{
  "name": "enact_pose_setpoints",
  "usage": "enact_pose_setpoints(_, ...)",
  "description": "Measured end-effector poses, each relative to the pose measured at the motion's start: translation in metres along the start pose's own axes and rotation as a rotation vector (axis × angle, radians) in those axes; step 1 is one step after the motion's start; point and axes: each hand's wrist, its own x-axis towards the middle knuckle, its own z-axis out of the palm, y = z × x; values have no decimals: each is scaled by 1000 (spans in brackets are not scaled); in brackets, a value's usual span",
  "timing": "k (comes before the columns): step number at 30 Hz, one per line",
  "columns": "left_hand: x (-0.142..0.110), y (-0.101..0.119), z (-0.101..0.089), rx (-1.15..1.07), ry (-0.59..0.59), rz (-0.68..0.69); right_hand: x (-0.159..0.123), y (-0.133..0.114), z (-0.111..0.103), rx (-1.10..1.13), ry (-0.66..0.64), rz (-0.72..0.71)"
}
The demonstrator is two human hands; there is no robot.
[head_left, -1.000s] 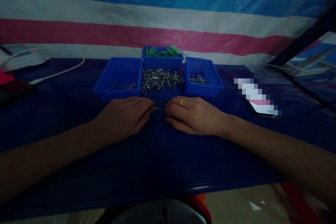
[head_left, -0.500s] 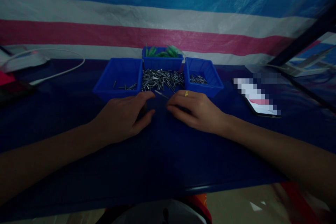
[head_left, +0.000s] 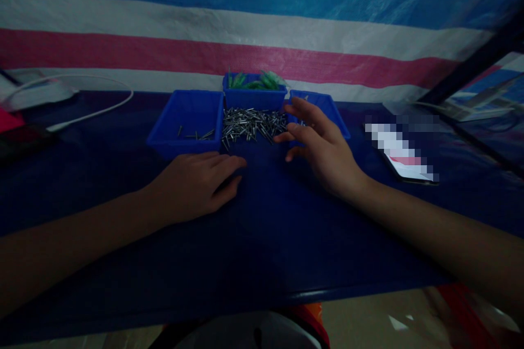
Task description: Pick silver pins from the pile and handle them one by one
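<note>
My left hand [head_left: 200, 182] rests on the dark blue table in front of the left blue bin [head_left: 164, 120], thumb and forefinger apart, nothing visible in it. That bin holds several thin metal screws or nails [head_left: 202, 135]. A heap of the same metal pieces [head_left: 249, 122] lies between the bins. My right hand [head_left: 323, 147] is raised at the right blue bin [head_left: 338, 114], fingers spread, covering much of its front and contents. A small pale piece [head_left: 305, 97] shows near that bin's back rim, too blurred to name.
Behind the heap stands a third blue bin [head_left: 256, 99] with green items [head_left: 257, 83] in it. A phone [head_left: 403, 155] lies to the right. On the left are a white cable [head_left: 94, 116] and a pale object [head_left: 41, 92]. A striped sheet [head_left: 254, 27] hangs behind.
My right hand has lifted away from the table and moved up to the right bin, its fingers spreading. The slim metal piece between my hands is gone from there. My left hand has barely shifted.
</note>
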Motion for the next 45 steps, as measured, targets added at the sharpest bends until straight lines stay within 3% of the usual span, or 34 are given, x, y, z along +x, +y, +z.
enact_pose_setpoints(7,0,0,1,-9,-35,-1,1,-3,4,92,35,125)
enact_pose_setpoints(13,-2,-1,3,-16,-63,-7,1,1,1,-12,-12,62)
enact_pose_setpoints(16,-1,-1,2,-15,-56,4,-2,2,0,-172,-111,-91)
enact_pose_setpoints(21,0,0,2,3,-50,23,-11,-1,2,-726,-410,-605)
enact_pose_setpoints(23,0,0,2,0,-55,18,-13,0,3,-870,-457,-686)
enact_pose_setpoints(33,0,-1,2,-15,-64,14,-10,5,2,-982,-525,-504)
enact_pose_setpoints(45,0,-2,1,-9,-147,-22,-11,3,2,-1009,-504,-516)
